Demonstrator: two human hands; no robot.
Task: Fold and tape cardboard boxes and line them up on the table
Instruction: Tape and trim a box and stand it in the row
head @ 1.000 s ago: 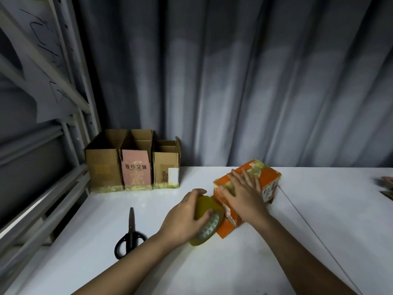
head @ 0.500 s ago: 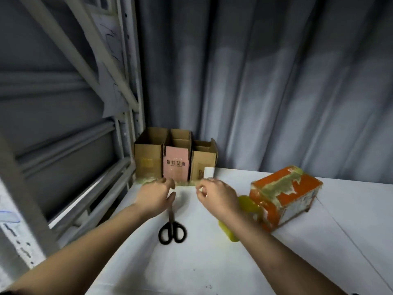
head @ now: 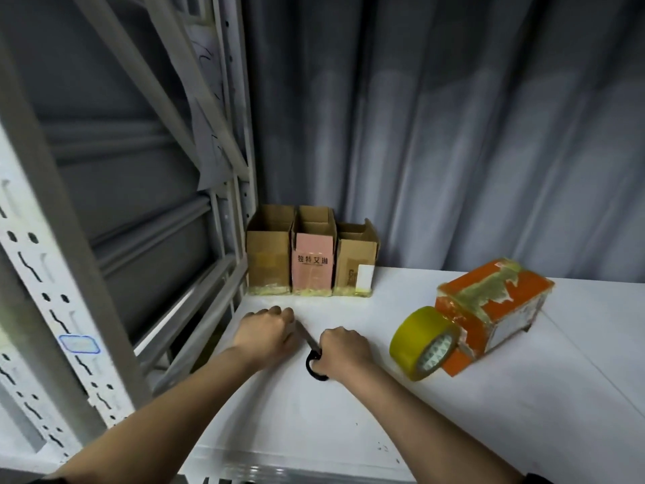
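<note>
three open-topped boxes (head: 310, 255) are lined up at the back of the table (head: 453, 431), well left of the orange box (head: 495, 309). the orange box lies on its side with the tape roll (head: 424, 342) leaning against its near end, apparently uncut. left of the roll, the scissors (head: 314, 354) are gripped at the handles by the right hand (head: 343, 347), while the blade tip is covered by the curled left hand (head: 267, 330). cutting, finishing and lining up appear to remain.

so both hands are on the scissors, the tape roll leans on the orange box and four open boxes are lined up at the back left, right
Not quite: the head view shows three open boxes lined up at the back left, not four. The rest holds: the left hand rests at the blade end of the scissors, the right hand grips the handles, and the tape roll leans on the orange box.
</note>
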